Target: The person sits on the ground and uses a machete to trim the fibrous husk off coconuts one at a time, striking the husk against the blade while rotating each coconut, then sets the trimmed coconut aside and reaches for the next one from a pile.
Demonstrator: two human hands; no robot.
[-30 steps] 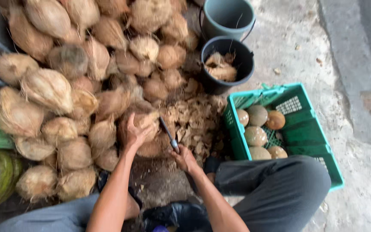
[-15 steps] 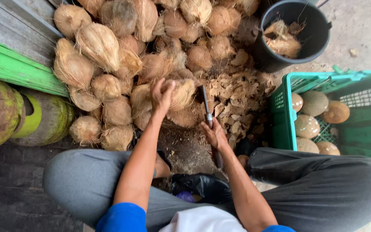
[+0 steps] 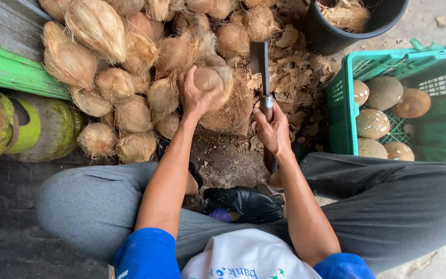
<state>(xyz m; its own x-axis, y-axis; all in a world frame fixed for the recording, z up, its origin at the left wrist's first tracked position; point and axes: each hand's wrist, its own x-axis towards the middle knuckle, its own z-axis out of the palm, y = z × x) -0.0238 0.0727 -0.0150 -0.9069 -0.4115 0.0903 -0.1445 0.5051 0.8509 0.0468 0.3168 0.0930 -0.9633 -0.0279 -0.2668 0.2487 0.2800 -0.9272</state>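
Note:
My left hand (image 3: 194, 95) grips a brown, partly husked coconut (image 3: 211, 82) on top of a mound of fibre, just in front of my knees. My right hand (image 3: 273, 129) is closed around the handle of a cleaver-like knife (image 3: 259, 64), whose dark blade points away from me and stands to the right of the coconut. Blade and coconut are apart. I sit with both knees spread in grey trousers.
A big pile of husked coconuts (image 3: 130, 57) fills the upper left. A green crate (image 3: 339, 108) at right holds several peeled coconuts (image 3: 383, 93). A black bucket (image 3: 331, 39) of husk scraps stands behind. Green gas cylinders (image 3: 6, 124) lie at left.
My view has tilted down and closer. My left hand has lifted a coconut off the pile toward me; the knife in my right hand now stands upright beside it.

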